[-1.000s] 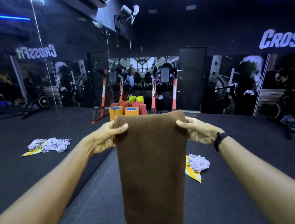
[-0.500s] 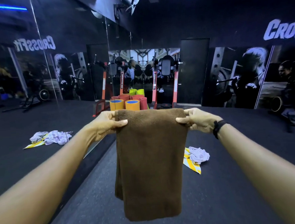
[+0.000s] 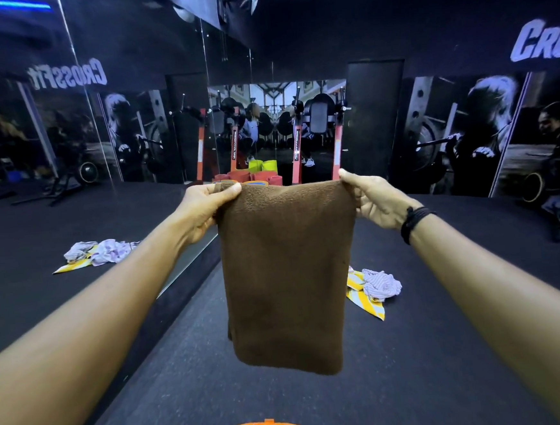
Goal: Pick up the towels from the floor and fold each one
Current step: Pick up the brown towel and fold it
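Brown towel [image 3: 290, 272] hangs pinched by both hands' fingers, left hand [image 3: 204, 206], right hand [image 3: 376, 201]; two crumpled towels [image 3: 373, 287] lie on the floor.

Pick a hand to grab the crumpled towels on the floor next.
Right, probably. The crumpled towels lie below the right hand; the left hand is across the brown towel both pinch.

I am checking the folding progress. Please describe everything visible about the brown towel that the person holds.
The brown towel is plain, thick and looks like terry cloth. It hangs upright in the air, clear of the dark floor, folded into a narrow double layer whose edges show at its lower left. The left hand pinches its top left corner and the right hand pinches its top right corner, keeping the top edge stretched. Nothing else touches it.
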